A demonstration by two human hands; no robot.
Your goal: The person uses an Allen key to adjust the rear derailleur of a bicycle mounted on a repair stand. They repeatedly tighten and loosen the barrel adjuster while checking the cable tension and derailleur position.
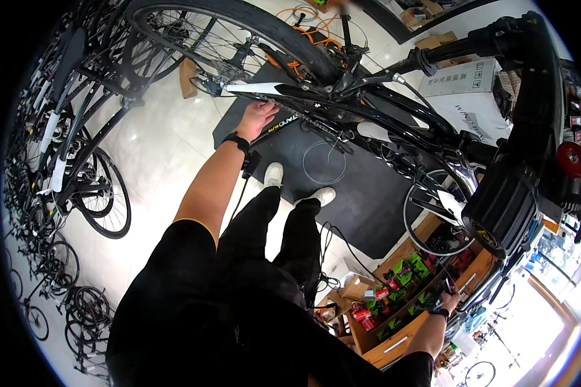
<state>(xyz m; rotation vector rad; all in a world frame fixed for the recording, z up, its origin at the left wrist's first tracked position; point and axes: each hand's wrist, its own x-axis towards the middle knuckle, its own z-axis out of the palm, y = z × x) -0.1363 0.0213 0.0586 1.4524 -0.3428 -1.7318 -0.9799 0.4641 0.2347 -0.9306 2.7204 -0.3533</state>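
Note:
A black-and-white bicycle (303, 103) spans the upper view, its rear wheel (239, 18) at upper left. My left hand (258, 120), a black band on its wrist, reaches to the drivetrain below the white chainstay (255, 88). Its fingers are curled together near the chain; whether they grip it cannot be made out. At lower right, my right hand (450, 300) is closed around a small dark piece by the handlebar side, too small to name. The front wheel (414, 222) is partly hidden behind the frame.
A black mat (368, 209) lies under my shoes, with a looped cable (324, 182) on it. Rows of bicycles (61, 155) line the left. A wooden drawer (394, 345) of packaged parts is at lower right; a white carton (461, 97) stands behind the bicycle.

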